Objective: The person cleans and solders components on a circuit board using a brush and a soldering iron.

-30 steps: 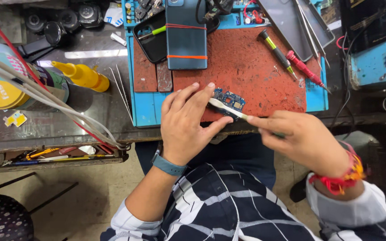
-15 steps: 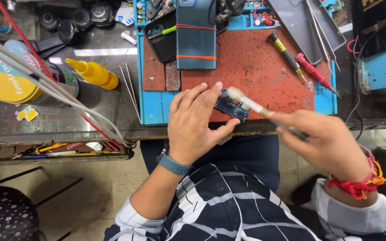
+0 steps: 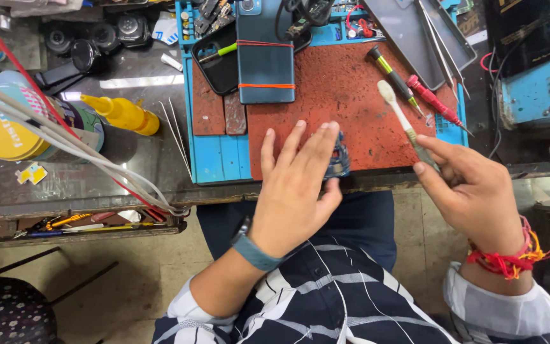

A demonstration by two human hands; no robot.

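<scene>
The left hand (image 3: 297, 188) lies over the near edge of the red work mat (image 3: 351, 108), fingers spread and nearly straight, with a small blue circuit board (image 3: 338, 158) pinched between the thumb and the fingers. Most of the board is hidden behind the fingers; it sits at the mat's front edge, close to the lip of the desk (image 3: 128, 185).

The right hand (image 3: 472, 191) is closed around the handle of a white toothbrush (image 3: 399, 111), gripped low between thumb and forefinger, with the bristle head pointing up and away, apart from the board. Just beyond the brush lie two screwdrivers (image 3: 415, 89), one with a black and green handle, one red. A dark phone (image 3: 264, 51) bound with orange bands rests at the mat's far side, and a yellow squeeze bottle (image 3: 122, 113) lies to the left on the desk.

The main risk appears to be the board's hold: it is a light pinch right at the desk edge, so a firm stroke of the brush could tip it off toward the lap or floor. A wide swing of the brush could also knock the screwdrivers.
</scene>
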